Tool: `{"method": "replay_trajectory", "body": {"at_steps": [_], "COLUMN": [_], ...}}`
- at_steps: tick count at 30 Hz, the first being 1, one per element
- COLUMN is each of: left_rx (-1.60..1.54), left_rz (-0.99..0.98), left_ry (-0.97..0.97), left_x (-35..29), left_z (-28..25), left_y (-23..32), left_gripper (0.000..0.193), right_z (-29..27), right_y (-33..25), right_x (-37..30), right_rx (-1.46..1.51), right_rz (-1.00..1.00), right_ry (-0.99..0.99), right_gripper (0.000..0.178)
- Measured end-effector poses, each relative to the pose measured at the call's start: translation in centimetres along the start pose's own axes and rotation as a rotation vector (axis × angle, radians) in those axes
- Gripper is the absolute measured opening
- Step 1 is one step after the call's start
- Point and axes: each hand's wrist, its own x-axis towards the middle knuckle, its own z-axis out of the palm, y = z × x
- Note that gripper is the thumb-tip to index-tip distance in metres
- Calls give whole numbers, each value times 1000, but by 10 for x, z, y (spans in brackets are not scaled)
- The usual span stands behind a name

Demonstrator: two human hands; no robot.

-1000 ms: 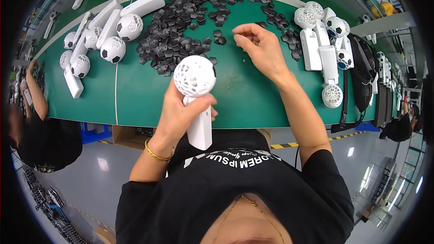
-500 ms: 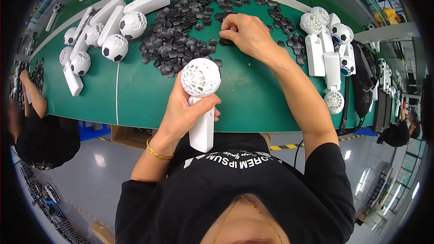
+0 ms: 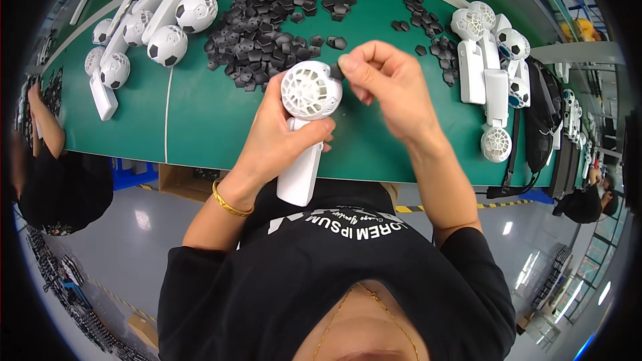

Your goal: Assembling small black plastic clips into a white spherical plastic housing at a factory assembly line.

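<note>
My left hand (image 3: 284, 130) is wrapped round a white handheld fan (image 3: 311, 90) where its ball-shaped head meets the handle. The head has an open grille and white panels, and I make out no black patches on it. Between the thumb and fingers of my right hand (image 3: 391, 80) is a small black pentagon piece (image 3: 336, 71), held at the upper right side of the fan's head. Whether it touches the head I cannot tell. Just beyond both hands spreads a large heap of black pentagon pieces (image 3: 261, 33) on the green table (image 3: 221, 137).
Several white fans with black-patched football heads (image 3: 167, 45) lie at the left. More white fans (image 3: 471, 70) are grouped at the right, beside a black bag (image 3: 540, 113). A cardboard box (image 3: 184, 184) stands under the table. Other people work at far left and far right.
My right hand has come back from the heap toward the fan, bringing a black pentagon piece. My left hand still holds the fan, its head turned slightly.
</note>
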Motion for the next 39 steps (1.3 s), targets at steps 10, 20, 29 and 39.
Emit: {"method": "replay_trajectory", "body": {"at_steps": [10,20,29,39], "left_rx": [-43,-79,-57,-20], "left_rz": [13,138,162,77], "left_ry": [11,124,139,51], "left_x": [-2,-2,-5,-7], "left_z": [5,12,12,8], "left_y": [-11,-20,-23,-17], "left_gripper": [64,73,74,66], "right_z": [28,52,53,21], "right_y": [34,50,59,38], "right_x": [-28,-42,-41,-30], "right_rx": [280,214,25,100], "right_rz": [-108,-165,-271,-53], "right_ry": [154,295,320,65], "right_gripper": [17,19,17,19]}}
